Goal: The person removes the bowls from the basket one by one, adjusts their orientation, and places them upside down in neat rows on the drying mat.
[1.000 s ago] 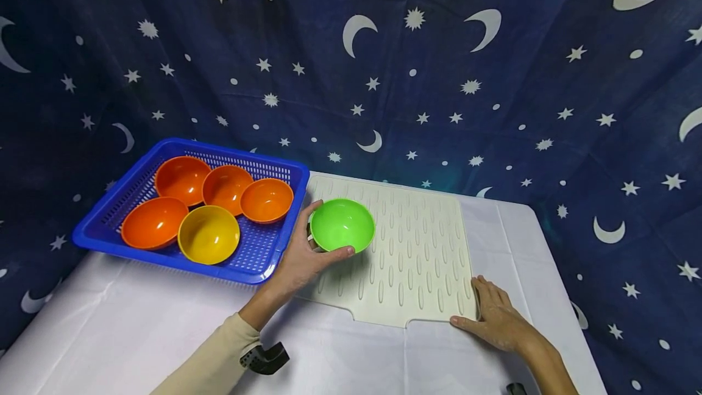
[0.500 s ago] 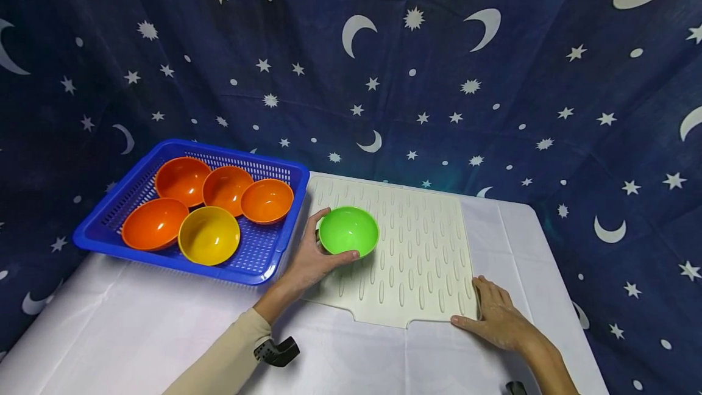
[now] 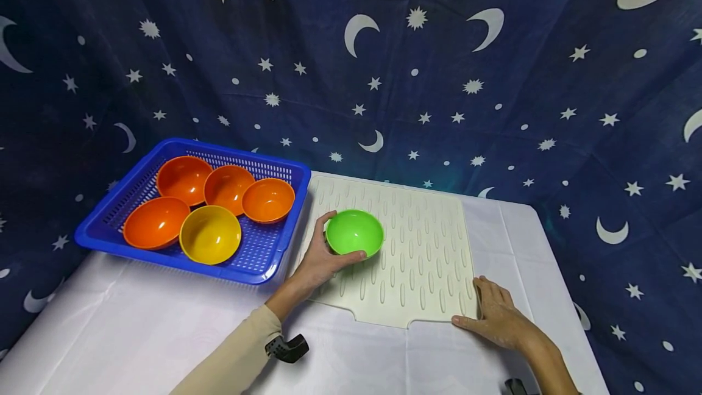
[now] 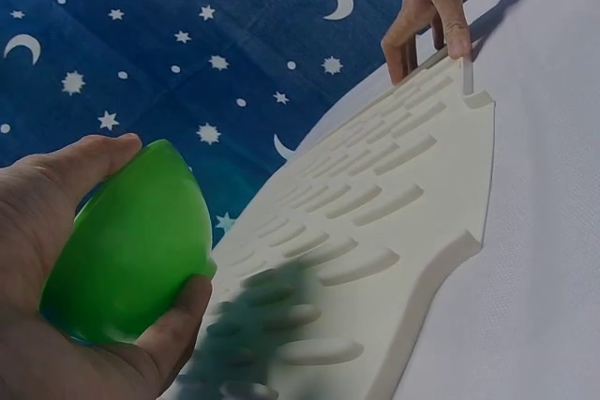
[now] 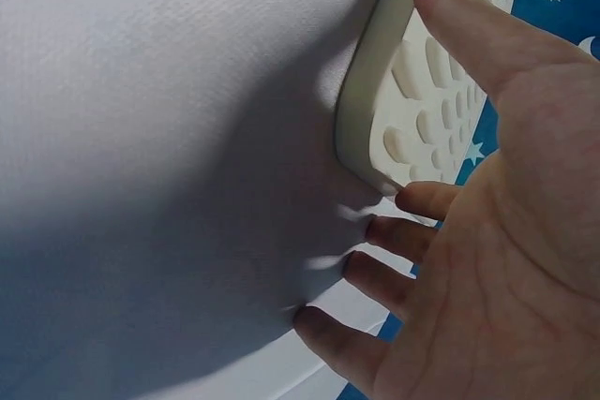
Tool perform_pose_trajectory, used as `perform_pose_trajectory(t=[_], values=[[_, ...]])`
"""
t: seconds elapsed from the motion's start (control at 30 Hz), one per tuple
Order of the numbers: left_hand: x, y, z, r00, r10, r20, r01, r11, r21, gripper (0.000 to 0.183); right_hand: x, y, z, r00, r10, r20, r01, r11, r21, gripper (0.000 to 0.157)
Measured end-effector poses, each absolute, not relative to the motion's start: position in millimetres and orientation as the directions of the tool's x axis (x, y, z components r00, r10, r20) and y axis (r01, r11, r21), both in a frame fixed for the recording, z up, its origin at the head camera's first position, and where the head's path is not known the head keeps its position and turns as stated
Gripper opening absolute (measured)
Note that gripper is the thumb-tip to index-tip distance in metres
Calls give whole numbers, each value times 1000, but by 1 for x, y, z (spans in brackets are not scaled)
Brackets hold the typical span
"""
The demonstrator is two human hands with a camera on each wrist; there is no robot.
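Note:
A green bowl (image 3: pixel 355 233) is held by my left hand (image 3: pixel 314 267), thumb on its near side and fingers round its left side. It hovers over the left part of a cream ridged mat (image 3: pixel 417 255), and its dark shadow falls on the ridges in the left wrist view. My right hand (image 3: pixel 501 320) rests at the mat's near right corner. In the right wrist view its thumb (image 5: pixel 469 21) lies against the mat's edge, while the other fingers (image 5: pixel 380 283) spread down to the cloth beside the corner.
To the left stands a blue perforated basket (image 3: pixel 164 259). Inside are a yellow bowl (image 3: pixel 210 235) and several orange bowls (image 3: pixel 156 223). White cloth (image 3: pixel 384 358) covers the table, and a dark blue curtain (image 3: pixel 307 29) with moons and stars hangs behind.
My left hand has carried the green bowl a short way right and nearer to me over the mat. The right hand has stayed at the mat's corner.

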State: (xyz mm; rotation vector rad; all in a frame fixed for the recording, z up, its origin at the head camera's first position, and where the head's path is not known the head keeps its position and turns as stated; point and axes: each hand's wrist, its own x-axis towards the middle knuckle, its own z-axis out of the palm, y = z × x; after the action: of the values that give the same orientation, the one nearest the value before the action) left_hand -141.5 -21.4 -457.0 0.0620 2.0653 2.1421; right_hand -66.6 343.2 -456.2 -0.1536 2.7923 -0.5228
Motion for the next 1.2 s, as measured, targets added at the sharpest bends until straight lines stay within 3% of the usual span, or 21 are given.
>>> perform_pose_trajectory(t=[0.73, 1.1, 1.2], values=[[-158, 5, -466, -970, 234, -61, -61, 7, 998, 105, -73, 342, -449, -948, -159, -276, -57, 937, -345, 106], [-163, 21, -466, -968, 248, -40, -46, -18, 999, 107, -87, 342, -434, -949, -159, -273, -50, 929, -367, 93], [-164, 26, -464, -970, 238, -51, -53, -2, 999, 108, -91, 340, -432, -968, -132, -213, -40, 920, -390, 84]])
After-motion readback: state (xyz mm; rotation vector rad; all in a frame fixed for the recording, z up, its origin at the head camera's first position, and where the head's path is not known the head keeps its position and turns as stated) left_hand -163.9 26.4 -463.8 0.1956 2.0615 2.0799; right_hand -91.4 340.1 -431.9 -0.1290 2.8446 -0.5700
